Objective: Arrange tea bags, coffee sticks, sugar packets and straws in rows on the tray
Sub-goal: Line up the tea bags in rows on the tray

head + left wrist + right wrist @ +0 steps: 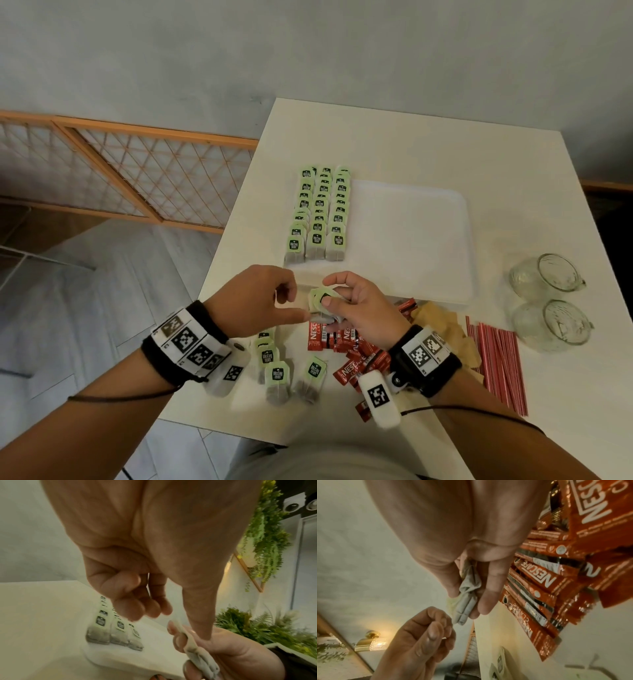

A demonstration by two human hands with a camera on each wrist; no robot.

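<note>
head view: the right hand [356, 308] grips a small bunch of grey paper tea bags with pale green tags [322, 301], thumb on top of the tags and fingers curled underneath. the left hand [260, 301] sits just beside it, fingers curled, thumb and forefinger meeting at the edge of that bunch; whether they actually pinch a bag or only touch it cannot be told. both hands hover close together over the near edge of the flat white rectangular plastic tray [428, 240].

beyond the left hand, three neat rows of green-tagged tea bags [318, 216] lie overlapping along the tray's left side. below the left hand, a few loose green-tagged tea bags [277, 370] rest on the white square table [513, 394]. under and below the right hand is a heap of red foil coffee sticks [346, 342]; to the right of that wrist lie tan paper sugar packets [442, 325] and, further right, a bundle of thin red-and-white striped straws [500, 363]. well to the right of the hands, two clear glass jars [548, 301] lie on their sides.

right wrist view: the grey bags [467, 601] are held between thumb and fingers, the left hand's curled fingers [435, 631] just beside their lower end. left wrist view: the left thumb tip [202, 628] rests against the right hand at the bags.
</note>
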